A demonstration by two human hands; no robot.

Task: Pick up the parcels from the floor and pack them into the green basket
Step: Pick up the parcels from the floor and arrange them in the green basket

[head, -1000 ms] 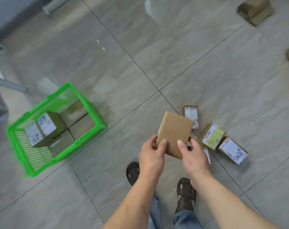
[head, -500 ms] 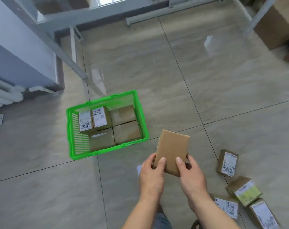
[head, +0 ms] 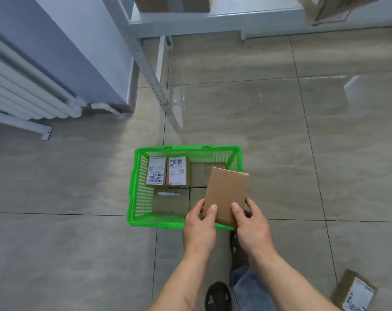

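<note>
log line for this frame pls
phase: carry to basket | held: plain parcel, left hand + right hand | position: over green basket | floor: labelled parcel

arms [head: 181, 286]: bare, sleeveless | jeans [head: 246, 288]: blue | sandal [head: 217, 296]: dark

Glossy beige tiled floor [head: 246, 113]; white ribbed radiator [head: 22, 90] far left against pale lilac wall [head: 62, 30]; grey metal shelving frame [head: 150, 63] beyond.

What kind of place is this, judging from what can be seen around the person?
Probably a parcel storeroom or small sorting depot. Metal shelving holds cardboard cartons; labelled parcels sit in a green basket on a tiled floor; another parcel lies loose nearby.
</note>
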